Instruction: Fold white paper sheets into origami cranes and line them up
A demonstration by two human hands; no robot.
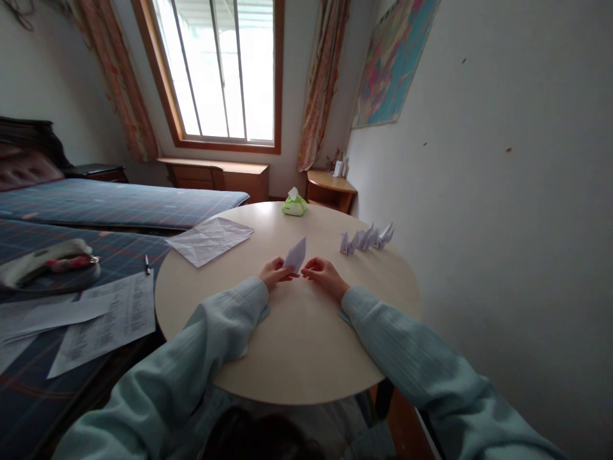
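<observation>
We look down from the head view into a bright room, with a window (261,70) on the far side, a bed (110,199) to the left and a round, pale worktop (306,348) in front of us. At the middle of the worktop we see the folded paper (297,253), held up just above the surface with its point towards the far side. The left hand (276,273) grips its lower part between thumb and fingers. The right hand (326,275) is at the paper's lower right corner, its fingertips drawn together; we cannot tell whether they pinch the edge or sit just beside it. To the right, a row of folded figures (368,239) stands close together, and we judge these to be finished. The piece in hand seems partway along: it is already narrow and pointed, but we see none of the spread, upright parts that the row shows. On the left of the worktop lies creased paper (211,240), flat and not folded into a figure. A green tissue pack (294,206) sits near the far edge, apart from the folding.
</observation>
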